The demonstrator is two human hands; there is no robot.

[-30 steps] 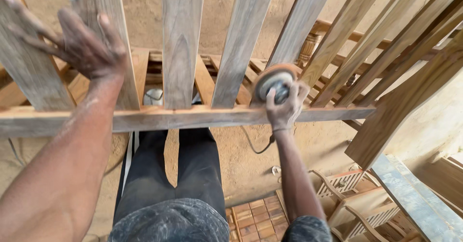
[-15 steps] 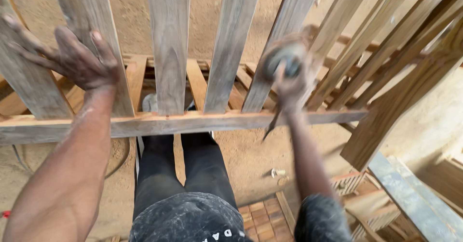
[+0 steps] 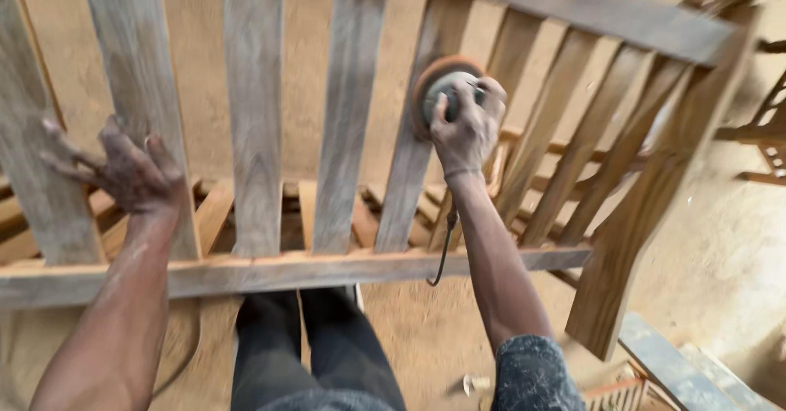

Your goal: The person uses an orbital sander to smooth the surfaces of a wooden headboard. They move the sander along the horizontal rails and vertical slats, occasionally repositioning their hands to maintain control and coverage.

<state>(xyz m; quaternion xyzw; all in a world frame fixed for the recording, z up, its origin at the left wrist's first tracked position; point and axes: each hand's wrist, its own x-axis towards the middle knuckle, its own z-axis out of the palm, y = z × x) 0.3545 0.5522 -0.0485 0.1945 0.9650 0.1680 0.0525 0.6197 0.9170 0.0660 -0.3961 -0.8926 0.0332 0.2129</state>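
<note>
— Where was the sander (image 3: pixel 442 92)?

— Pressed flat against one of the upright slats (image 3: pixel 417 157) of a wooden slatted frame (image 3: pixel 270 270), high up near the top rail (image 3: pixel 573 10). It was a round tool with an orange-rimmed pad, and its dark cord (image 3: pixel 444 251) hung down past the lower rail.

— And the hand on it?

— The right hand (image 3: pixel 467 128) had its grip clenched over the top of the sander, fingers wrapped around the body. I'd judge that hold kept the pad square to the slat's face.

— What about the other hand?

— The left hand (image 3: pixel 131 169) lay spread on a wide slat (image 3: pixel 143 108) well to the left, fingers splayed and dusty. Its grip was released; it closed on nothing, only pressing flat on the wood. That looked like bracing, so the frame would not shift under the sander.

— How did the frame sit?

— Tilted towards the person, its lower rail crossing in front of the dark trousers (image 3: pixel 315 354). Both forearms reached over that rail.

— Anything beyond it?

— A sandy, dust-coloured floor (image 3: pixel 720 247) below, more wooden pieces (image 3: pixel 327 210) stacked behind the slats, and part of a wooden chair frame (image 3: pixel 770 133) at the far right edge, blurred.
</note>
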